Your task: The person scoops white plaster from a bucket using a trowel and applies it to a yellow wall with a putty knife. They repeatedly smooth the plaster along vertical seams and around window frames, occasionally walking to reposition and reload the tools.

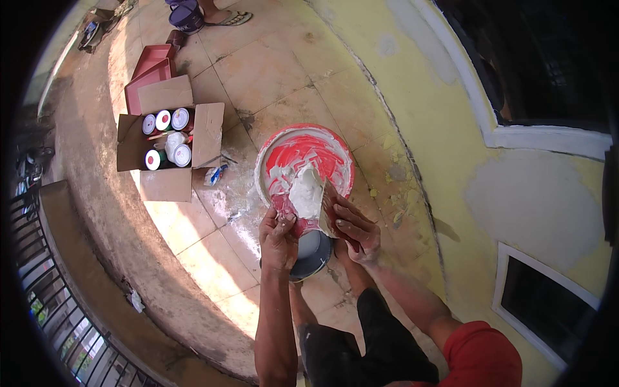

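My left hand (277,240) is closed on a flat red putty spreader (282,204), its thumb on top. A thick lump of white putty (305,193) lies on that spreader. From the right, my right hand (356,227) grips a second spreader (327,208), whose putty-coated blade stands on edge against the lump. Both tools are above a round red basin (349,169) smeared inside with white putty. Nearer to me, partly hidden under the hands, a dark bucket (314,263) stands between my legs with something pale grey in it.
On the left an open cardboard box (165,186) holds several cans. Red trays (149,72) lie beyond it, and a purple bucket (186,17) stands by another person's sandalled foot (231,19). A yellow patched wall (464,187) with windows borders the right; a railing (58,309) runs lower left.
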Tool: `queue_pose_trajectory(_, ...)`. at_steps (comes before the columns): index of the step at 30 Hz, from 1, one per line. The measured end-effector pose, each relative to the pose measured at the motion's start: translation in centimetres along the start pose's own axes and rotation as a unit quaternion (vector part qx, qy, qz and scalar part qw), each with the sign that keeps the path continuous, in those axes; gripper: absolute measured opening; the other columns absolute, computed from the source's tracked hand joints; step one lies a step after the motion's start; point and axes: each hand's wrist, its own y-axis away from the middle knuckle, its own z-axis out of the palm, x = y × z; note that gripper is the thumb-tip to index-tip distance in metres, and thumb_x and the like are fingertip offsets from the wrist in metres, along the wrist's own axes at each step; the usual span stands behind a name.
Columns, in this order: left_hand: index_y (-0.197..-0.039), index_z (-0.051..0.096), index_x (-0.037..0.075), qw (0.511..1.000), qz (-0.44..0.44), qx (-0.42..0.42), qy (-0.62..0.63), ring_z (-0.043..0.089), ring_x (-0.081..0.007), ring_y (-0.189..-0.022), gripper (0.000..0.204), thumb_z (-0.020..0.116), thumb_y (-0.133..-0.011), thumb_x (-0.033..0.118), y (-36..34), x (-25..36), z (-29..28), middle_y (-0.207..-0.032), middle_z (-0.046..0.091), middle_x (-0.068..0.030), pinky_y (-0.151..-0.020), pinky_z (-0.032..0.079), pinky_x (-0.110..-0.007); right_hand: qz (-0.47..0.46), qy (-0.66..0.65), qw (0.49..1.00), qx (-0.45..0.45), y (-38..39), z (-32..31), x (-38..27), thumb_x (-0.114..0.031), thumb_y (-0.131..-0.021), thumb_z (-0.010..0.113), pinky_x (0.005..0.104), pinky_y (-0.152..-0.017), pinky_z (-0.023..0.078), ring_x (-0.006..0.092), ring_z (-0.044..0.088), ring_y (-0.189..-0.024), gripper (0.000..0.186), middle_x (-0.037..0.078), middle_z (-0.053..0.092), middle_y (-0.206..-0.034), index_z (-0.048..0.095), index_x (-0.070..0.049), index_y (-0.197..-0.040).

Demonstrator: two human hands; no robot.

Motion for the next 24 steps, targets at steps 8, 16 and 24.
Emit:
queue_pose_trajectory(8, -0.140, 0.051, -0.004, 1.000, 0.008, 0.001, -0.013, 0.067, -0.0210, -0.116, 0.051, 0.066, -0.091, -0.003, 0.8, 1.4, 0.1, -0.128, 0.067, -0.0117, -0.104, 0.054, -0.037, 0.119, 0.024, 0.993, 0.011, 3.2, -1.2, 0.1, 0.005, -0.093, 0.064, 0.0456, -0.106, 0.052, 0.0401, 0.062, -0.129, 0.034, 0.020, 0.068, -0.132, 0.069, -0.003, -0.125)
queue_pose_trajectory(16, -0.139, 0.052, -0.004, 0.999, 0.024, -0.007, -0.037, 0.066, -0.0230, -0.118, 0.053, 0.068, -0.089, -0.001, 2.0, 3.5, 1.4, -0.129, 0.067, -0.0136, -0.107, 0.052, -0.039, 0.407, -0.432, 0.773, 0.224, 5.5, -1.0, 1.2, -0.003, -0.099, 0.054, 0.0451, -0.096, 0.058, 0.0293, 0.070, -0.111, 0.029, 0.012, 0.070, -0.119, 0.063, 0.000, -0.126)
queue_pose_trajectory(24, -0.136, 0.054, 0.000, 0.996, 0.067, -0.035, -0.045, 0.069, -0.0224, -0.106, 0.051, 0.069, -0.088, -0.001, 5.8, 5.3, 3.7, -0.124, 0.068, -0.0133, -0.094, 0.060, -0.038, 0.406, -0.567, 0.655, 0.293, 2.1, -1.7, -4.8, -0.007, -0.097, 0.055, 0.0456, -0.088, 0.060, 0.0312, 0.070, -0.108, 0.034, 0.015, 0.069, -0.123, 0.058, -0.001, -0.131)
